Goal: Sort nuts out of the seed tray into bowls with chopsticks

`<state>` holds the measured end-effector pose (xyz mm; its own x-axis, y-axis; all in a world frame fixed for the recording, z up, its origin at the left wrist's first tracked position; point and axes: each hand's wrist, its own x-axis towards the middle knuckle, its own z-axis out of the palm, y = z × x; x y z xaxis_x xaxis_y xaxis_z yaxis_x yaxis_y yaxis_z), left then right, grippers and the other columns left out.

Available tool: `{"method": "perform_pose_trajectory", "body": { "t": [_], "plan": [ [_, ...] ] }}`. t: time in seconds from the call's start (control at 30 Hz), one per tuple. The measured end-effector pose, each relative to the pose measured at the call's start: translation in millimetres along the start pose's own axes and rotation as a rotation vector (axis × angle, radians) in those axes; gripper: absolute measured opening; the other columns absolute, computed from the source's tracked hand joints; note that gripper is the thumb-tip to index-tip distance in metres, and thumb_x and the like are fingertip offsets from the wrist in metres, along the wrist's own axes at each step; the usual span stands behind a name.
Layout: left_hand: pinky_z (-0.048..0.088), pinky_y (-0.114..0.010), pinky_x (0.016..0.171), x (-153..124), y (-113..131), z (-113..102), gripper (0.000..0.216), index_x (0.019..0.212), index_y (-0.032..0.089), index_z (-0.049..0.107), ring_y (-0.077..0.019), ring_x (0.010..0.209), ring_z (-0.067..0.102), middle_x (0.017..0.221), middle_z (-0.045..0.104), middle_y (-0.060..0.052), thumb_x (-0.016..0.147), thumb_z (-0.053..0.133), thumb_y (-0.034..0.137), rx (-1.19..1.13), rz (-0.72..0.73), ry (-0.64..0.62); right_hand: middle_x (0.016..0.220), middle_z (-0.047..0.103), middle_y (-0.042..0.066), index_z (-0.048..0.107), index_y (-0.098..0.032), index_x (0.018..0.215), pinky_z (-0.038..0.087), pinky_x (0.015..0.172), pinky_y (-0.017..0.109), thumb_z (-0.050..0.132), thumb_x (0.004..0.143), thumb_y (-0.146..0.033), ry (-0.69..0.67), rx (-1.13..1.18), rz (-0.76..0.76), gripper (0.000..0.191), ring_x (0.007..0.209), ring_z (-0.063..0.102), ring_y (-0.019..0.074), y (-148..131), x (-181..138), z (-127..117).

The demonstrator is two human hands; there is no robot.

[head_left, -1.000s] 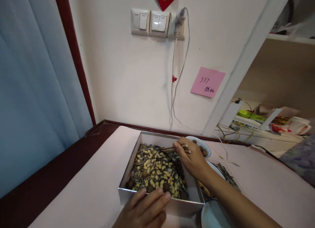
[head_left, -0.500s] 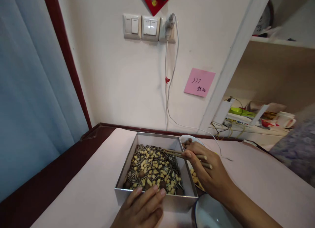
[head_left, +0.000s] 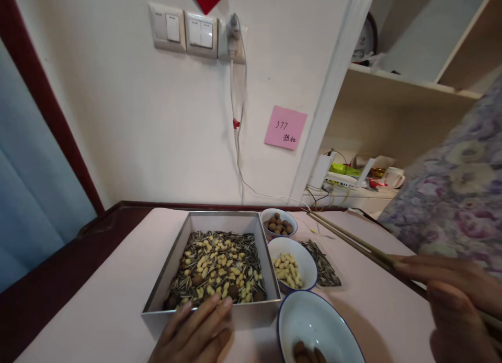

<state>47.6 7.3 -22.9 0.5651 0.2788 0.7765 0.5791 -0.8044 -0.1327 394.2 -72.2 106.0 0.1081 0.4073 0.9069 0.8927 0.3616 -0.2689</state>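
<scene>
A square silver box on the pink tabletop holds mixed sunflower seeds, peanuts and brown nuts. My left hand rests on its near wall with fingers stretched out flat. My right hand is far to the right, closed around a pair of chopsticks whose tips point up and left, above the table beyond the bowls. Right of the box stand three white bowls: a far one with brown nuts, a middle one with peanuts, a near one with a few brown nuts.
A pile of sunflower seeds lies on the table right of the peanut bowl. A white cable hangs from the wall socket. A pink note sticks to the wall. Shelves with clutter lie behind; flowered fabric fills the right.
My right hand with the chopsticks has left the box and swung far to the right. The view has turned right, revealing the bowls. My left hand stays on the box.
</scene>
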Motion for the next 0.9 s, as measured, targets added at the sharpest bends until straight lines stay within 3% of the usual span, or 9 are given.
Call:
{"method": "perform_pose_trajectory", "body": {
  "t": [0.17, 0.3, 0.47, 0.7, 0.9],
  "plan": [
    [0.009, -0.031, 0.123, 1.7, 0.5, 2.7, 0.025, 0.096, 0.030, 0.074, -0.0078, 0.142, 0.037, 0.118, 0.074, 0.003, 0.102, 0.050, 0.035, -0.017, -0.001, 0.026, 0.089, 0.068, 0.004, 0.068, -0.026, 0.094, 0.051, 0.065, 0.030, 0.053, 0.096, -0.032, -0.200, -0.011, 0.166, 0.016, 0.081, 0.066, 0.0194, 16.2, -6.9, 10.8],
    [0.010, -0.033, 0.124, 2.9, 2.1, 1.7, 0.022, 0.097, 0.030, 0.073, -0.0090, 0.142, 0.037, 0.119, 0.073, 0.003, 0.101, 0.052, 0.033, -0.010, -0.015, 0.006, 0.089, 0.068, 0.003, 0.068, -0.027, 0.091, 0.053, 0.069, 0.027, 0.053, 0.096, -0.033, -0.159, 0.061, 0.173, 0.017, 0.082, 0.066, 0.0177, 13.6, -0.3, 16.5],
    [0.009, -0.035, 0.124, 2.9, 1.6, -2.6, 0.019, 0.100, 0.029, 0.073, -0.0111, 0.142, 0.037, 0.124, 0.070, 0.004, 0.100, 0.054, 0.032, 0.022, 0.015, -0.011, 0.093, 0.069, 0.001, 0.070, -0.029, 0.092, 0.054, 0.069, 0.024, 0.051, 0.098, -0.032, -0.152, 0.225, 0.176, 0.020, 0.087, 0.066, 0.0164, -12.7, 15.7, 33.1],
    [0.011, -0.033, 0.123, -0.3, 0.2, -0.9, 0.014, 0.097, 0.029, 0.072, -0.0114, 0.138, 0.041, 0.132, 0.066, 0.008, 0.098, 0.058, 0.029, 0.044, 0.035, 0.008, 0.083, 0.064, 0.001, 0.065, -0.024, 0.089, 0.047, 0.067, 0.026, 0.048, 0.100, -0.028, -0.456, 0.485, 0.065, 0.021, 0.078, 0.061, 0.0143, -53.0, 32.2, 100.6],
    [0.010, -0.033, 0.124, -3.3, -0.6, -1.1, 0.015, 0.097, 0.030, 0.072, -0.0118, 0.139, 0.040, 0.139, 0.060, 0.010, 0.098, 0.058, 0.029, 0.057, 0.057, -0.010, 0.074, 0.057, 0.000, 0.057, -0.021, 0.076, 0.040, 0.066, 0.028, 0.046, 0.101, -0.035, -0.611, 0.501, 0.070, 0.030, 0.069, 0.053, 0.0138, -56.3, 32.2, 166.0]
  ]
}}
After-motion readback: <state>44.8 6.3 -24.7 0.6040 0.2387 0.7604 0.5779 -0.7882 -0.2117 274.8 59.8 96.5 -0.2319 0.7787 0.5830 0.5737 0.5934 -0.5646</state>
